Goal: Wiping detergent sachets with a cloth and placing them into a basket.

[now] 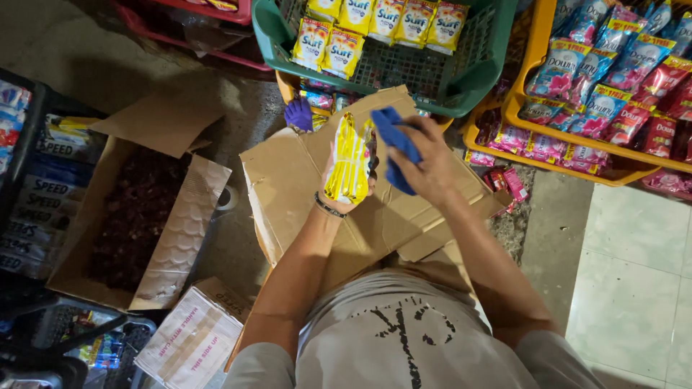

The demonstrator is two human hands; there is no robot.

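My left hand holds up a bundle of yellow sachets over a closed brown cardboard box. A dark bracelet sits on that wrist. My right hand grips a blue cloth and presses it against the right side of the bundle. Both hands are close together above the box top, in front of my grey shirt.
A green basket with yellow sachets stands ahead. Yellow crates of pink, blue and red pouches fill the right. An open carton lies at left, a small white box below it. A purple object rests beyond the box. Tiled floor at right.
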